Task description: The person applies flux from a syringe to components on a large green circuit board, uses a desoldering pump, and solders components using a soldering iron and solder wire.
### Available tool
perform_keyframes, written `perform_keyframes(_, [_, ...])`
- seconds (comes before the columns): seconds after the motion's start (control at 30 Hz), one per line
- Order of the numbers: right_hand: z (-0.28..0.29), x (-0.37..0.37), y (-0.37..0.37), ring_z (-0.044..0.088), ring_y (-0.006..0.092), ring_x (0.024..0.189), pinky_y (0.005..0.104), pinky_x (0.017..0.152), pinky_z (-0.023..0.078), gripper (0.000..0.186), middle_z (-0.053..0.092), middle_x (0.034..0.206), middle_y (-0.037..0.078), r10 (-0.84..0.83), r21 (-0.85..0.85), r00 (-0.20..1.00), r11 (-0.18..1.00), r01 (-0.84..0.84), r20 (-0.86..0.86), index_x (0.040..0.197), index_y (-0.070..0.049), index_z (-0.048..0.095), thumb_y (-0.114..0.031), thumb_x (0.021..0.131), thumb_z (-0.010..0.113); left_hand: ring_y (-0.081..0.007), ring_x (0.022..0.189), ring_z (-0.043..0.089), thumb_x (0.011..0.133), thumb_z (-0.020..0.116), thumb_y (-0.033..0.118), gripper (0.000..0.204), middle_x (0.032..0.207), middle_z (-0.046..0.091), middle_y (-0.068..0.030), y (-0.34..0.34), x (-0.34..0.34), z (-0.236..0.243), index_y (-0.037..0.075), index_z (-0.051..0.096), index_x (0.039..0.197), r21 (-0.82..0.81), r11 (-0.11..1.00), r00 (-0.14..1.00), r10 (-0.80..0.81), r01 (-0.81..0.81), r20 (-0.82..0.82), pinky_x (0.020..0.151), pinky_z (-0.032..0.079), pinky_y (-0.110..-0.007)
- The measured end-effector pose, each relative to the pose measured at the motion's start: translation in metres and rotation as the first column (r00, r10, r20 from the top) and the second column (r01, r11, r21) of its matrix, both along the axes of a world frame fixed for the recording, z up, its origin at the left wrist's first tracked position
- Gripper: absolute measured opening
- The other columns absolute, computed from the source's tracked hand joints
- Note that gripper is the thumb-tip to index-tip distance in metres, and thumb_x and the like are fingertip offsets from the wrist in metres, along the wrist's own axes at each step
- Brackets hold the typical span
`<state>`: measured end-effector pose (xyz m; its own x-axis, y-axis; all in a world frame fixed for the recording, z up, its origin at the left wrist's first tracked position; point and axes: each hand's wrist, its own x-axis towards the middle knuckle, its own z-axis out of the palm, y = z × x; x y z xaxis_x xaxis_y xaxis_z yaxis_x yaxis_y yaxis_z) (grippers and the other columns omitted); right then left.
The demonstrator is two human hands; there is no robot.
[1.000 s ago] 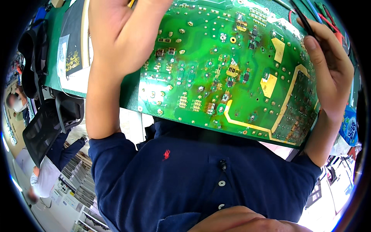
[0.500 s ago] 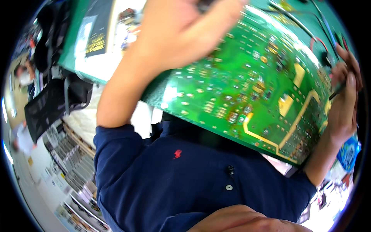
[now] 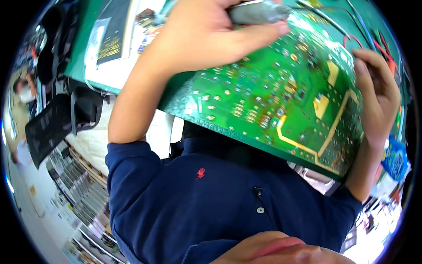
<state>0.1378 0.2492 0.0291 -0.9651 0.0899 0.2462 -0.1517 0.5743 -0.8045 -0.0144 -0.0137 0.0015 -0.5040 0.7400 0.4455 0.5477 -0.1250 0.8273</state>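
Circuit board (image 3: 281, 97) swung right since prev; left hand (image 3: 206, 37) fingers clamp grey tool (image 3: 257, 12); right hand (image 3: 378, 94) fingers grip board edge.

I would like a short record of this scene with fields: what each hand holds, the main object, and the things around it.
left hand: grips a grey tool at the top edge of the board
right hand: holds the right edge of the board
circuit board: green, solder side up, tilted, with yellow traces
wires: red, near the right hand
shirt: dark blue, with buttons
black chair: at the left
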Motion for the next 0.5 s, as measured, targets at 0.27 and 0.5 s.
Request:
perform_keyframes(0.27, [-0.007, 0.001, -0.005, 0.053, 0.0060, 0.076, 0.0210, 0.070, 0.042, 0.011, 0.060, 0.084, 0.001, 0.114, 0.218, 0.992, 0.968, -0.124, 0.055, 0.104, 0.002, 0.068, -0.001, 0.094, 0.064, -0.0261, 0.062, 0.062, 0.073, 0.071, 0.005, 0.024, 0.074, 0.064, -0.0085, 0.032, 0.016, 0.025, 0.004, 0.072, 0.097, -0.177, 0.979, 0.935, -0.157, 0.104, -0.319, 0.055, 0.047, -0.034])
perform_keyframes(0.5, [-0.013, -0.006, -0.014, 0.042, 0.0078, 0.059, 0.0264, 0.052, 0.028, 0.012, 0.049, 0.071, 0.000, 0.116, 0.309, 0.993, 0.944, -0.116, 0.021, 0.099, -0.001, 0.071, 0.001, 0.087, 0.068, -0.0256, 0.060, 0.060, 0.070, 0.075, 0.008, 0.027, 0.071, 0.060, -0.0070, 0.039, 0.013, 0.002, 0.006, 0.074, 0.097, -0.168, 0.984, 0.924, -0.126, 0.068, -0.362, 0.053, 0.045, -0.033])
